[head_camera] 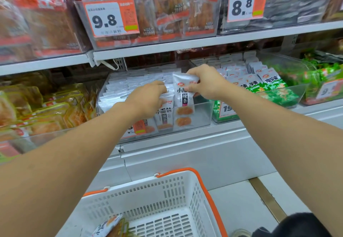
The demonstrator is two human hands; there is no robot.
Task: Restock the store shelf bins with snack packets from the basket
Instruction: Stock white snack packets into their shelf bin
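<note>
Pinching a white snack packet (182, 95) by its top edge, my right hand (202, 84) holds it upright over the front row of the clear bin (204, 110), fingers curled round the crinkled seal so the packet hangs straight and can slide down between its neighbours. My left hand (148, 99), at nine o'clock of the right, curls over the packets already standing there; I judge it is pushing them aside to open a slot, though I cannot tell whether it actually grips one.

That packet is glossy white, with dark lettering down a central band and two orange pictures at the bottom, matching the ones lined up behind the bin's front wall. Its lower end already sits inside the bin, just behind the clear front.

Outward at three o'clock stands a bin of green-and-white packets (274, 88). At twelve o'clock, on the shelf above, are orange price tags (111, 18). At six o'clock, below my arms, sits the white basket (167, 199) with orange handles; one more packet (107, 226) lies in its near left corner, so restocking looks nearly finished.
</note>
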